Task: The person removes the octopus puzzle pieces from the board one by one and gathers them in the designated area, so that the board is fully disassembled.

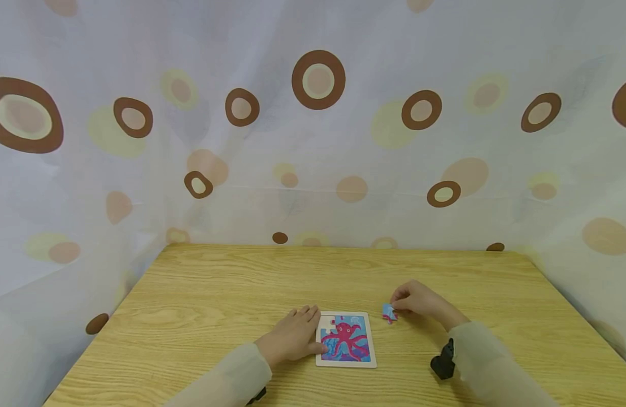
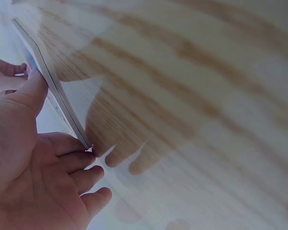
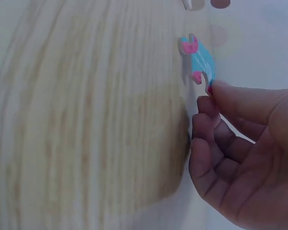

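Note:
A square jigsaw puzzle (image 1: 346, 340) with a pink octopus on blue lies on the table in a pale frame. A white gap shows in its upper left corner. My left hand (image 1: 294, 333) rests along the frame's left side, fingers extended by the upper corner and thumb over the lower left part. In the left wrist view the thumb (image 2: 34, 92) lies on the board's edge. To the right of the puzzle, my right hand (image 1: 417, 299) pinches a blue and pink puzzle piece (image 1: 388, 312) between thumb and fingers. The right wrist view shows this puzzle piece (image 3: 201, 62) tilted, close over the table.
The wooden table (image 1: 231, 282) reaches back to a white curtain (image 1: 313, 141) with brown and beige circles, which also hangs at both sides. A black device (image 1: 443, 360) is strapped to the right wrist.

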Demonstrator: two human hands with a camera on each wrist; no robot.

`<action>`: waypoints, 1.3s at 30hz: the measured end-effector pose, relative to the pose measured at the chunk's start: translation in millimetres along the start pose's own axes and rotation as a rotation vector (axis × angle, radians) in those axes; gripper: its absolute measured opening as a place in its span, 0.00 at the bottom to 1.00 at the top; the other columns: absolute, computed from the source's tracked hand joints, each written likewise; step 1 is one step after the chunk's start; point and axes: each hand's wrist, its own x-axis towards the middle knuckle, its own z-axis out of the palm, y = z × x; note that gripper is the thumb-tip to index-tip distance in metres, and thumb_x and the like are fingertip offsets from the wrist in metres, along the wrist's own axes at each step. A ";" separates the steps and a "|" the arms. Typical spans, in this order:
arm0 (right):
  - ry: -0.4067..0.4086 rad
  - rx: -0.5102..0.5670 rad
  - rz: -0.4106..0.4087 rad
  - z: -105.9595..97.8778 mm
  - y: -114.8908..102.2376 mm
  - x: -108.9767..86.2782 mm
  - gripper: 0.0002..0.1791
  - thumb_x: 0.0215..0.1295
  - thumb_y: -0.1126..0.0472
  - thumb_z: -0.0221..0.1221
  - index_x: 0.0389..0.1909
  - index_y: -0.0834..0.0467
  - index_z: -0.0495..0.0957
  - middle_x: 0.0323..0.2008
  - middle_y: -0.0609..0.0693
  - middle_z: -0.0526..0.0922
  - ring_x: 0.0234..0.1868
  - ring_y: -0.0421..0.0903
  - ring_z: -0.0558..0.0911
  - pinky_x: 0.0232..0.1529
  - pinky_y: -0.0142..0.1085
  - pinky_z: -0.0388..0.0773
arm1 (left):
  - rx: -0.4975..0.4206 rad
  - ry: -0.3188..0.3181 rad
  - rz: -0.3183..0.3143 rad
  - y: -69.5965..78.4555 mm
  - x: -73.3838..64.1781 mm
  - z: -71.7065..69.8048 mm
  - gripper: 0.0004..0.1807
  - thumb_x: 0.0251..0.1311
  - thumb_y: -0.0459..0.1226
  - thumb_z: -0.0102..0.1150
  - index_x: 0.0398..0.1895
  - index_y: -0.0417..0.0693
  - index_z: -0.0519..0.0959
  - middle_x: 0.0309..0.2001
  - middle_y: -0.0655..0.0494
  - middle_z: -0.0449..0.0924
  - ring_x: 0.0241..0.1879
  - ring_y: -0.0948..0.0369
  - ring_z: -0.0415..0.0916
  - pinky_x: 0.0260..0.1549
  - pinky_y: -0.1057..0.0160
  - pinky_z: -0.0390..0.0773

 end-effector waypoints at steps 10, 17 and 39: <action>0.010 -0.028 -0.023 -1.3 3.4 3.2 0.06 0.59 0.69 0.57 0.25 0.64 0.79 0.18 0.46 0.73 0.19 0.39 0.66 0.20 0.30 0.65 | -0.017 -0.014 -0.013 1.5 2.3 -1.6 0.42 0.59 0.58 0.49 0.69 0.40 0.57 0.68 0.47 0.54 0.67 0.53 0.49 0.63 0.53 0.53; -0.008 -0.011 -0.060 -3.3 7.2 5.6 0.06 0.58 0.69 0.58 0.24 0.62 0.79 0.19 0.46 0.75 0.19 0.39 0.67 0.20 0.31 0.66 | -0.012 -0.016 -0.019 1.7 3.9 -1.5 0.42 0.59 0.58 0.49 0.69 0.40 0.56 0.68 0.47 0.54 0.67 0.54 0.49 0.63 0.54 0.53; 0.001 -0.083 -0.214 36.4 -39.7 19.8 0.08 0.61 0.64 0.60 0.38 0.65 0.79 0.28 0.46 0.75 0.25 0.43 0.71 0.24 0.32 0.71 | -0.017 -0.006 -0.031 0.2 7.8 -0.5 0.42 0.59 0.58 0.49 0.68 0.40 0.57 0.68 0.47 0.55 0.67 0.53 0.50 0.63 0.53 0.53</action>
